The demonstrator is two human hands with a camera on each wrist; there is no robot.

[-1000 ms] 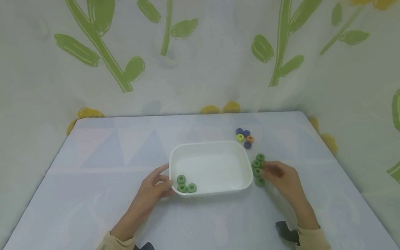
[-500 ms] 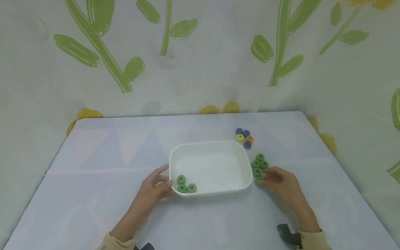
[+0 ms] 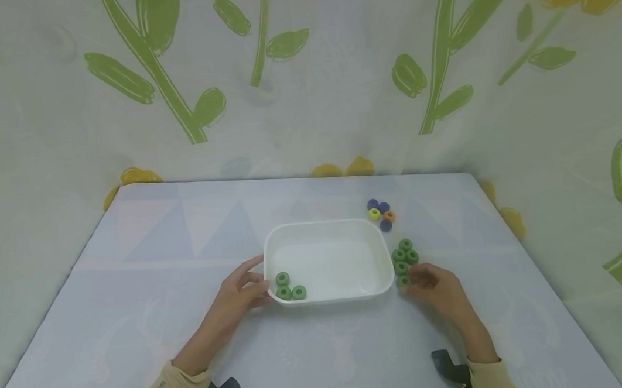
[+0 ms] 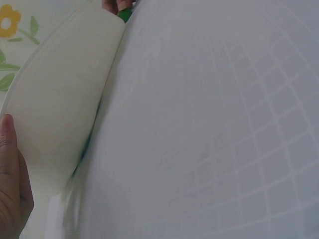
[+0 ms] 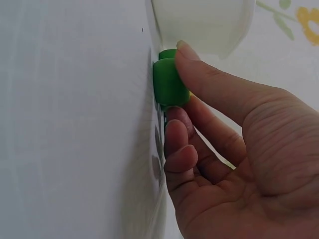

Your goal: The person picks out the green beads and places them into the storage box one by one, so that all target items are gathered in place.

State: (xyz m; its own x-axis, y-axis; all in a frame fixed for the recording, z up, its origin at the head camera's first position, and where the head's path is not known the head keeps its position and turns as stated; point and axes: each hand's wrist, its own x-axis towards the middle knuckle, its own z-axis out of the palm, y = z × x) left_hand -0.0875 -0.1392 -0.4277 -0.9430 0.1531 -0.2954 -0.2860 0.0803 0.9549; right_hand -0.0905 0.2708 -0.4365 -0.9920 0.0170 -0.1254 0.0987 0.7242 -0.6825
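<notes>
A white tray (image 3: 330, 263) lies mid-table with 3 green beads (image 3: 283, 293) in its near left corner. My left hand (image 3: 239, 288) grips the tray's left end, thumb on the near-left rim and fingers along the side; the left wrist view shows the thumb (image 4: 7, 134) against the tray wall (image 4: 65, 94). Just off the tray's right end sits a cluster of green beads (image 3: 401, 268). My right hand (image 3: 437, 287) pinches the nearest one between thumb and fingers. In the right wrist view this green bead (image 5: 170, 82) rests against the table, the thumb on its side.
Behind the tray's right back corner lies a small group of beads: a yellow bead (image 3: 374, 214), an orange bead (image 3: 389, 216) and several purple beads (image 3: 385, 225). The table (image 3: 319, 352) ends at a wall covering (image 3: 328, 111) printed with flowers.
My right hand has moved a little toward me, from the middle of the green cluster to its nearest bead, uncovering another bead behind. My left hand and the tray have stayed put.
</notes>
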